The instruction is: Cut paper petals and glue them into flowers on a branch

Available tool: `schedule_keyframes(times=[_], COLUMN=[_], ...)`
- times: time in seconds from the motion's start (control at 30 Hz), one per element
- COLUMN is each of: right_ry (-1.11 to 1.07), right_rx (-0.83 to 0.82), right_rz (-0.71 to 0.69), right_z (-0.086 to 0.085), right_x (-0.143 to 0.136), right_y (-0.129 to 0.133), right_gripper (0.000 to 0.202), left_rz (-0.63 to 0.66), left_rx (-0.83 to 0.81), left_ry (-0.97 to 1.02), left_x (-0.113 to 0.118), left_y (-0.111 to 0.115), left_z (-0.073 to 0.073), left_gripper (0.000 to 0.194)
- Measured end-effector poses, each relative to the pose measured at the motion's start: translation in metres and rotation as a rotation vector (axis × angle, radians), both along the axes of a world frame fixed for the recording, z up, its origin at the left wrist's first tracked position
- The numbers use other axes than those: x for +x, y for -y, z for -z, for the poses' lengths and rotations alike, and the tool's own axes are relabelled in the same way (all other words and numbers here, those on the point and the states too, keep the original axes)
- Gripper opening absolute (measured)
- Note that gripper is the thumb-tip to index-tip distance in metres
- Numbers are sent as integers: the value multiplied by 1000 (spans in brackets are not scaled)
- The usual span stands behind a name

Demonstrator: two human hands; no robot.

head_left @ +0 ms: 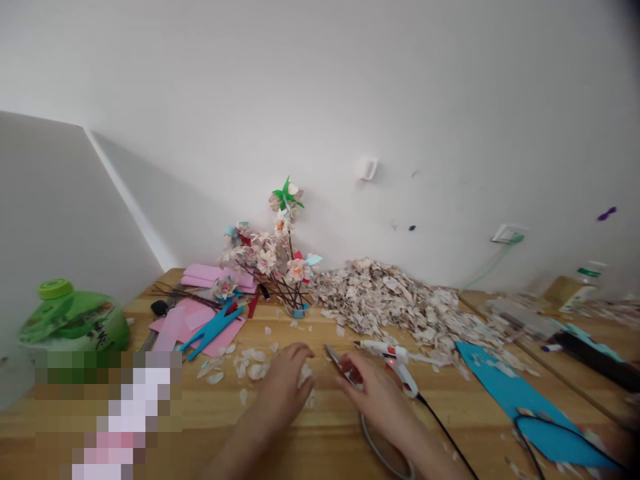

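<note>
My left hand (291,377) is low over the wooden table (250,433), its fingers curled round toward the thumb near some pale petal-like flakes (256,371); whether it pinches one is too small to tell. To its right, my right hand (364,383) holds scissors (331,355), their grey blades pointing up and left. A white glue gun (387,352) with a small red light lies just beyond my right hand. Behind both hands, handmade flowers (267,261) on dark stems stand in a small clear container, beside a large heap of pale flakes (380,297).
Pink paper (187,320) and blue plastic pliers-like tool (213,331) lie at the left, near a green jug (80,320). A blue sheet (525,407) lies at the right. Black cables (445,427) cross the front right. A white wall (320,100) rises behind.
</note>
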State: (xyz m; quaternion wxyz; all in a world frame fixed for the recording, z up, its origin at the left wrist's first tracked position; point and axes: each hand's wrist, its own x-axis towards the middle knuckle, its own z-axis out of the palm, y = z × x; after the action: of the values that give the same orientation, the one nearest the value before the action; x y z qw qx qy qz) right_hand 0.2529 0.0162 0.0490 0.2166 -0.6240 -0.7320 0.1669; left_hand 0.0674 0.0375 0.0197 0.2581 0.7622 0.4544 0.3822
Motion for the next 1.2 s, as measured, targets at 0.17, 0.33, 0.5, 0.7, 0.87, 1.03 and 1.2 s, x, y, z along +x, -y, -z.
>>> schedule_keyframes(times=[0.17,0.33,0.5,0.7,0.87,1.03,1.2], right_ry=[-97,-109,-65,84,175,147,-127], right_rx=[-43,-4,23,6,-82,-105,-61], right_rz=[68,154,146,109,162,231,298], right_z=[20,40,47,50,48,45,65], right_x=[38,70,77,67,53,49,61], right_y=[27,41,45,45,43,38,27], right_gripper=[12,24,28,28,40,31,13], left_rz=[185,169,49,-223,-364,-202,-41], left_rx=[17,31,52,65,98,116,105], left_ry=[-337,-541,-649,-729,-704,-630,-566], left_x=[15,3,-27,-71,-63,-31,-22], left_y=[5,2,-5,-12,-17,-14,-8], left_z=[34,43,45,42,28,27,41], left_gripper=[45,43,44,50,47,43,39])
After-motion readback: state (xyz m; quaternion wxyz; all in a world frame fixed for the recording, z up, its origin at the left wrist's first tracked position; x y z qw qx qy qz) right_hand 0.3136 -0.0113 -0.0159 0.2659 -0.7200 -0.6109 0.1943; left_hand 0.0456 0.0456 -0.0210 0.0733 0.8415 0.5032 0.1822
